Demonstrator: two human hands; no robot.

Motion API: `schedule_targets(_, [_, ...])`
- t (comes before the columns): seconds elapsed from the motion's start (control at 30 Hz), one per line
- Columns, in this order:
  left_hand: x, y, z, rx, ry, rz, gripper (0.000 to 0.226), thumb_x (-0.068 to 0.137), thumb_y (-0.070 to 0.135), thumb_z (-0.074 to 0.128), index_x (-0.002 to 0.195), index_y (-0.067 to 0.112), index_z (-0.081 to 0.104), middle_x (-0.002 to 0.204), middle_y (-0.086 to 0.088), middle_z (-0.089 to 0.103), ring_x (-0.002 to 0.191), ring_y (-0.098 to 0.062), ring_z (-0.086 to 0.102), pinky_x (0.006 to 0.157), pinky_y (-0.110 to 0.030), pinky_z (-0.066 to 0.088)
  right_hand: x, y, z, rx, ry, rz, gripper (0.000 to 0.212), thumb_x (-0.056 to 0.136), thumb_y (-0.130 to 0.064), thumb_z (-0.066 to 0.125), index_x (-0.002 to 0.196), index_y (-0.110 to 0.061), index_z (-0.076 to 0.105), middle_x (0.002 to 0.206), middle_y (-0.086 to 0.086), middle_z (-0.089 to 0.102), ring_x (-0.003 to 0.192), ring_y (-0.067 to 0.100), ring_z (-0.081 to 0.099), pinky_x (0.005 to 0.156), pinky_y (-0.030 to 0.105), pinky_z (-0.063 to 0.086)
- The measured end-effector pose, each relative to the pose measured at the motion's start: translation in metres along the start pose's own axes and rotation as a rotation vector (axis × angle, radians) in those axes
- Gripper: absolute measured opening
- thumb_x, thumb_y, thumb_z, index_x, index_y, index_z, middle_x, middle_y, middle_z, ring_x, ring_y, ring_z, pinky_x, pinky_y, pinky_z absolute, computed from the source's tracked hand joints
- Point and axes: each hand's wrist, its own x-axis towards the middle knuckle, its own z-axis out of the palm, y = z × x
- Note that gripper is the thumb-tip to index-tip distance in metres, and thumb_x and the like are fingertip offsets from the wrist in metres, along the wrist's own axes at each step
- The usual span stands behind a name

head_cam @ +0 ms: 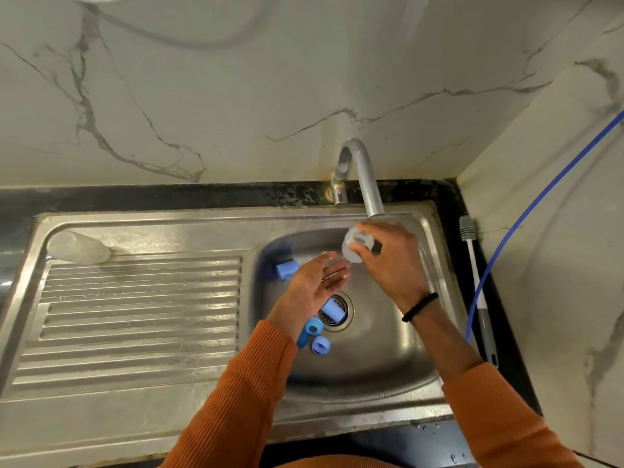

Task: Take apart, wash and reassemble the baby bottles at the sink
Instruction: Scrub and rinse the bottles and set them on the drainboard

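Head view: right hand (388, 258) grips a clear bottle (358, 244) mouth-up right under the tap spout (368, 184), probably to fill or rinse it. Left hand (314, 285) open, fingers relaxed, just beside it, holding nothing. Blue caps (320, 344) and collars lie below the left hand near the drain (337, 312), likely awaiting washing. Brush (472, 265) well right of right hand. No readable writing.

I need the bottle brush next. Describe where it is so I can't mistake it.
Start at the steel sink and go past its right rim to the dark counter strip by the wall. The bottle brush lies there, grey bristle head toward the back wall, white shaft, grey grip. The thin blue hose crossing it has no bristles.
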Motion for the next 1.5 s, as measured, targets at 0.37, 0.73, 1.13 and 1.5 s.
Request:
schedule_targets(0.37, [-0.006,-0.007,0.009,0.024,-0.116,0.007,0.041,0.109,0.038,0.049,0.121,0.004,0.068,0.11,-0.017,0.077,0.101,-0.03,0.076,0.081,-0.04,0.063,-0.034,-0.006,0.009,0.368,-0.043,0.123,0.064,0.09,-0.025,0.08,0.146,-0.027,0.05,0.138,-0.011,0.06,0.125,0.002,0.059,0.101,0.026,0.055])
schedule_targets(0.73, [-0.011,-0.005,-0.004,0.314,-0.097,0.071,0.04,0.108,0.047,0.044,0.122,0.022,0.073,0.115,0.0,0.078,0.118,-0.025,0.068,0.113,-0.046,0.044,-0.093,0.018,0.037,0.176,0.046,0.22,0.066,0.092,-0.029,0.079,0.151,-0.026,0.047,0.143,-0.007,0.059,0.13,0.004,0.055,0.11,0.021,0.046])
schedule_targets(1.13, [-0.019,-0.017,-0.012,0.522,-0.096,0.131,0.032,0.101,0.041,0.06,0.125,0.024,0.071,0.123,0.001,0.074,0.119,-0.021,0.066,0.11,-0.044,0.047,-0.082,0.038,0.042,0.873,-0.191,0.843,0.024,0.101,-0.048,0.059,0.115,-0.032,0.071,0.106,-0.001,0.079,0.098,0.021,0.076,0.07,0.032,0.061])
schedule_targets(1.5, [-0.036,-0.037,-0.022,0.625,-0.285,0.082,0.063,0.085,0.068,0.072,0.125,0.02,0.072,0.117,-0.004,0.077,0.112,-0.021,0.072,0.107,-0.044,0.053,-0.083,0.025,0.026,1.078,-0.244,1.183,0.043,0.104,-0.05,0.053,0.11,-0.009,0.067,0.08,0.016,0.078,0.058,0.024,0.072,0.049,0.03,0.056])
